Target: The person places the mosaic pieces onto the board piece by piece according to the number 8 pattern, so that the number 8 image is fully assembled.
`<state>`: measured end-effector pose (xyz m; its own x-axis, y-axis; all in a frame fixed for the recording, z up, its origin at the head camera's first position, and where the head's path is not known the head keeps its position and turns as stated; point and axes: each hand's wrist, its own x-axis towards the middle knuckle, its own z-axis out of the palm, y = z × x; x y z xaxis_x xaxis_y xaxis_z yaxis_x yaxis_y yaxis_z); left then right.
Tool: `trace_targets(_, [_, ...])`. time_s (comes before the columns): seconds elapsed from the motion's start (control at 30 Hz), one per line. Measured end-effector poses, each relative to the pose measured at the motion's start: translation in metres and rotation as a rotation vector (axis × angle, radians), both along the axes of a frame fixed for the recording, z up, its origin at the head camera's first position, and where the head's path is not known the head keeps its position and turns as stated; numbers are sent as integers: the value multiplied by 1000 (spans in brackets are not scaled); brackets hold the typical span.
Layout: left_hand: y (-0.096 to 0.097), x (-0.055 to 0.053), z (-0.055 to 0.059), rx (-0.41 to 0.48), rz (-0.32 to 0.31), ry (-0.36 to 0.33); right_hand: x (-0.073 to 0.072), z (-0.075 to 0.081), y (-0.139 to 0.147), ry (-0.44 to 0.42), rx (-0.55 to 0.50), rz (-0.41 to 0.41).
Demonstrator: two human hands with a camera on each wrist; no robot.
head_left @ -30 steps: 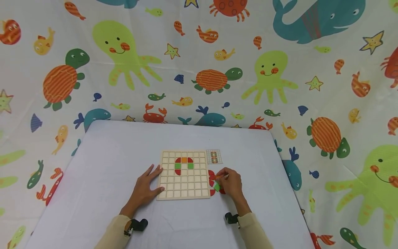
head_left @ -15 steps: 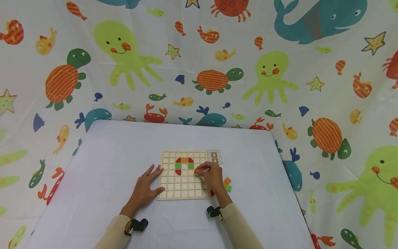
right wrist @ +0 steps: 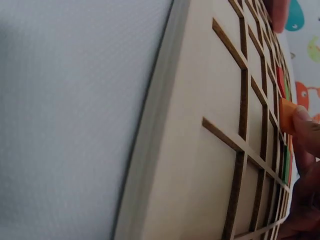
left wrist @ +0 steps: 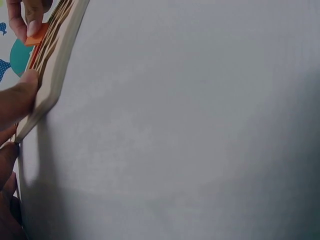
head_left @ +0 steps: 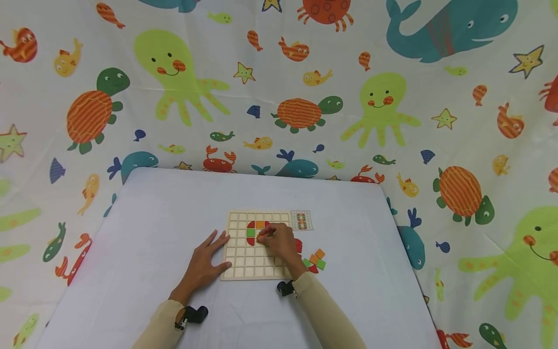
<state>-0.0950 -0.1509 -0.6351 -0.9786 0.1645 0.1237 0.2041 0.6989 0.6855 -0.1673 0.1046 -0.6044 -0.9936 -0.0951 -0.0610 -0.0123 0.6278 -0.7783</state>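
Orange tile [head_left: 260, 237] pinched in right hand [head_left: 279, 244] mid-board; flat left hand [head_left: 205, 261] against wooden board [head_left: 244, 264] edge.

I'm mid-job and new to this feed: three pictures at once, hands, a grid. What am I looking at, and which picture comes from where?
No machine here: a person works with two bare hands. The wide picture comes from a camera on the head; the two close-ups come from cameras strapped to each wrist.

On the table lies a wooden grid board with red, green and orange tiles set near its top. The left hand rests flat against the board's left edge. The right hand pinches a small orange tile over the board's cells. Spare tiles lie to the right, and a small pattern card sits by the board's top corner.
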Motion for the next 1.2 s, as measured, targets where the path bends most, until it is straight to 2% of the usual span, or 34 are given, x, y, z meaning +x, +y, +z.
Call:
trace_targets(0.23, [0,0,1,-16,-2,-28,0,1,-5,10,132,10])
trace_targets(0.37, [0,0,2,-10,-5,-27,3,3,-5,37,159,42])
trace_targets(0.57, [0,0,1,-14,3,-8,5,6,-5,17,178,59])
trace_targets(0.73, [0,0,-2,-15,0,8,6,5,-5,29,175,53])
trace_targets(0.97, [-2,-2,-5,-5,-9,-16,6,4,-3,50,152,40])
trace_targets(1.2, [-1,-2,-4,-1,-4,7,11,11,25,101,11,29])
